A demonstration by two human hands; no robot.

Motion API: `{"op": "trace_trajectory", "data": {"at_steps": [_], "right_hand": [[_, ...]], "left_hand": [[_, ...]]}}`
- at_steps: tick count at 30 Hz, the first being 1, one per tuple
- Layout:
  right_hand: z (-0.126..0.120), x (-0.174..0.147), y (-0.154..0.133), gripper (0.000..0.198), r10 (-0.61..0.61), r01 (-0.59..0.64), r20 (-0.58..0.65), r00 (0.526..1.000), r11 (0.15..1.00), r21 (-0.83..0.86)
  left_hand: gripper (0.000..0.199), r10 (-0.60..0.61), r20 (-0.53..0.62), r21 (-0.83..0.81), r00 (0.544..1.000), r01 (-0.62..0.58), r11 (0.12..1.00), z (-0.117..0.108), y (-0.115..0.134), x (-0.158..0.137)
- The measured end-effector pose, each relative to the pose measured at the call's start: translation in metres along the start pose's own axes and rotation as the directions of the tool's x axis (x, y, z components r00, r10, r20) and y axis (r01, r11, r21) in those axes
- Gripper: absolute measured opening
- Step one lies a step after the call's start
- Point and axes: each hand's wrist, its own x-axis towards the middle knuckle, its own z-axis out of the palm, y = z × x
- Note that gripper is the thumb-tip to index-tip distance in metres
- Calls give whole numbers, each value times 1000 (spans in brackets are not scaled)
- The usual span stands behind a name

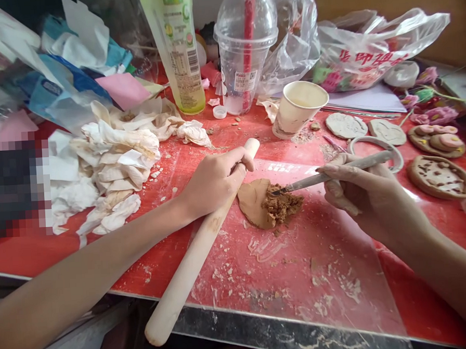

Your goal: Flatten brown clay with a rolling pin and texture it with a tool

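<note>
My left hand [217, 178] is closed round the upper part of a pale wooden rolling pin [194, 267], which lies slanted with its near end past the table's front edge. Pinched between the fingers of my right hand [368, 188] is a slim grey-handled clay tool [307, 182]. Its dark tip touches a crumbly, rough mass of brown clay [283, 205]. This joins a smooth, flat piece of clay [254, 204], close to the rolling pin. Under the clay lies a clear plastic sheet [302, 296] smeared with pale residue. A whitish ring [398, 163] shows behind my right hand.
Crumpled tissues [115, 165] are heaped at left. Behind stand a green-yellow bottle [182, 57], a domed plastic cup [245, 49] with a red straw and a paper cup [298, 111]. Flat clay pieces [438, 177] lie at right, near a plastic bag [371, 52]. Crumbs dot the red table [143, 252].
</note>
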Motion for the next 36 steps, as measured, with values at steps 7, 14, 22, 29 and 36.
{"op": "trace_trajectory", "data": {"at_steps": [7,14,22,29,36], "right_hand": [[-9,-1,-5,16,-64,61,-86,994,998,-31],[0,-1,1,23,-52,52,26,998,999,-13],[-8,0,-3,17,-110,106,-81,991,993,-55],[2,-2,1,21,-32,32,8,999,999,-15],[-7,-1,-2,18,-97,98,-82,992,995,8]], "left_hand": [[17,0,3,-4,1000,0,1000,-1,-1,1],[18,3,0,0,1000,-3,1000,0,-2,-1],[17,20,-1,-6,1000,-20,1000,0,-1,0],[17,17,-5,-1,1000,-17,1000,0,-1,0],[17,25,-2,7,1000,-25,1000,0,-2,0]]}}
